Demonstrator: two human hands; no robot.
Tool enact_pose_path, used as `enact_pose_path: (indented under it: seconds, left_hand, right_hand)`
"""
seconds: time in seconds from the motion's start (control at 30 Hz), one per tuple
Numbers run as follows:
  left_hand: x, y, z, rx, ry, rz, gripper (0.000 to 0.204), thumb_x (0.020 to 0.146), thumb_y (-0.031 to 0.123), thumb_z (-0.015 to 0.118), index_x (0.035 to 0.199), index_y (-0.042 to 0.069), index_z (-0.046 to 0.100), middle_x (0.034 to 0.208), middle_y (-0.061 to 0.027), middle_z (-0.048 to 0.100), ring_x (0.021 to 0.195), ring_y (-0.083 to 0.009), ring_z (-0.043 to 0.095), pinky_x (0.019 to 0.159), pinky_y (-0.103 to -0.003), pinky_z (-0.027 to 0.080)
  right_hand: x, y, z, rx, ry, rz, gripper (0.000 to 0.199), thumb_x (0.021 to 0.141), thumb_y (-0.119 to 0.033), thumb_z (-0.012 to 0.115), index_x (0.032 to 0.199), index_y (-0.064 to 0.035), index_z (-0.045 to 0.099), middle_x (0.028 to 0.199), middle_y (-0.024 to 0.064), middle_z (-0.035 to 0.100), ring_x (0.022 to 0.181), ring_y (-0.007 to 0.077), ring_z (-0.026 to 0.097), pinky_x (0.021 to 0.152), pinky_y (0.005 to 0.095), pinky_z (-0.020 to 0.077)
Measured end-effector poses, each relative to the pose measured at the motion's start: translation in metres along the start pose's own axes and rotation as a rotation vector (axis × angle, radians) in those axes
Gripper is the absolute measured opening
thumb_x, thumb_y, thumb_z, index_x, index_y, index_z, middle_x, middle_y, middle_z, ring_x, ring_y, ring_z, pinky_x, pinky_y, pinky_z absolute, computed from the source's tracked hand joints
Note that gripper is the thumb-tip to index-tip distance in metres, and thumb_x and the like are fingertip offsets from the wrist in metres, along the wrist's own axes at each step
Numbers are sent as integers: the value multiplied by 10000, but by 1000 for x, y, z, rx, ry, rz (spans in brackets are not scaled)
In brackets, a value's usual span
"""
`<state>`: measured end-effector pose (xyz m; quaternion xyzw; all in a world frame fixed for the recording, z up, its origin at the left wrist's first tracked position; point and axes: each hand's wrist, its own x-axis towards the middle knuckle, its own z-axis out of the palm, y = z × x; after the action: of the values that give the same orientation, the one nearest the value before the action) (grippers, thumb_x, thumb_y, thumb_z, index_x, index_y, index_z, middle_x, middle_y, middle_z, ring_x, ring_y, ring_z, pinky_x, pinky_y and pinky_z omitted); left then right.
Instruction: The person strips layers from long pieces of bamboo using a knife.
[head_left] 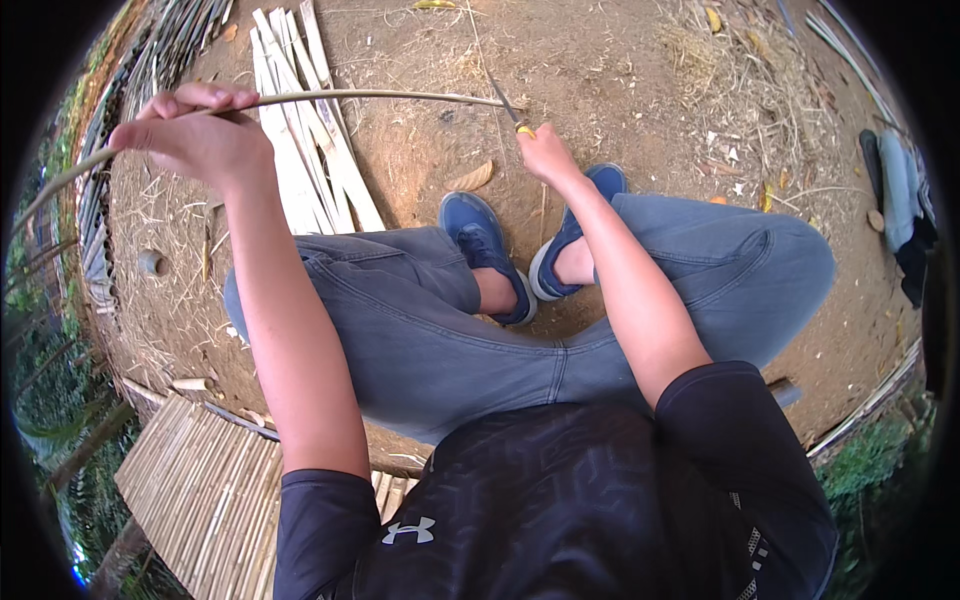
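A long, thin, slightly bowed stick (370, 94) runs across the upper left of the head view. My left hand (215, 140) grips it, with the thumb on one side and the fingers over the other. The stick's left part curves down past the thumb toward the picture's rim. In my right hand (547, 155), in front of my shoes, is a knife (502, 97) with a narrow dark blade and some yellow showing at the handle. The blade crosses the stick's right end; whether they touch I cannot tell.
Pale split strips of wood or bamboo (310, 140) lie beyond my left knee. My blue shoes (475, 228) rest on the dirt floor among dry leaves and straw. A slatted bamboo platform (205, 485) is at lower left. Grey and black cloth (900, 185) lies far right.
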<state>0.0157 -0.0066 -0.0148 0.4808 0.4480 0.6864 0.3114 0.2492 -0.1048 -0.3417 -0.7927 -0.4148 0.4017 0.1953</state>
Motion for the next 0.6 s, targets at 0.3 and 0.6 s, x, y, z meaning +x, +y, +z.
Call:
enact_pose_path:
  seconds: [0.3, 0.6]
  left_hand:
    - [-25, 3, 22, 7, -61, 126, 607, 925, 721, 427, 751, 142, 378, 504, -12, 395, 405, -107, 441, 399, -247, 443]
    - [-27, 11, 26, -47, 13, 66, 585, 953, 666, 446, 734, 124, 410, 478, -6, 401, 379, -100, 441, 361, -236, 419]
  right_hand:
    - [-33, -64, -72, -479, -145, -227, 366, 1003, -333, 485, 1149, -31, 634, 1051, 271, 677, 1045, 421, 641, 910, 520, 488]
    - [-55, -69, -60, -394, 33, -442, 299, 976, -286, 532, 1083, -27, 637, 881, 236, 703, 840, 439, 685, 744, 522, 547]
